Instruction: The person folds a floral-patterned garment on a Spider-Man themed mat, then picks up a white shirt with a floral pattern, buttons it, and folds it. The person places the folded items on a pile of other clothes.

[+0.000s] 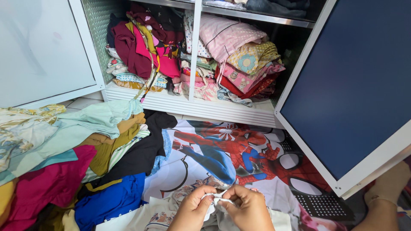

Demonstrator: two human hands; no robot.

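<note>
My left hand [192,210] and my right hand [247,209] meet at the bottom middle of the head view. Both pinch a small bunched piece of white cloth [216,200] between their fingertips. The cloth belongs to a pale patterned garment [158,216] lying under my hands. Beneath it spreads a printed sheet with a red and blue cartoon figure [222,152].
An open white cupboard [192,105] ahead holds stacked folded clothes on both sides of a divider. Its dark blue door [355,85] swings out on the right, a white door [43,51] on the left. A heap of loose coloured clothes [77,162] lies at left. My bare foot [387,188] shows at lower right.
</note>
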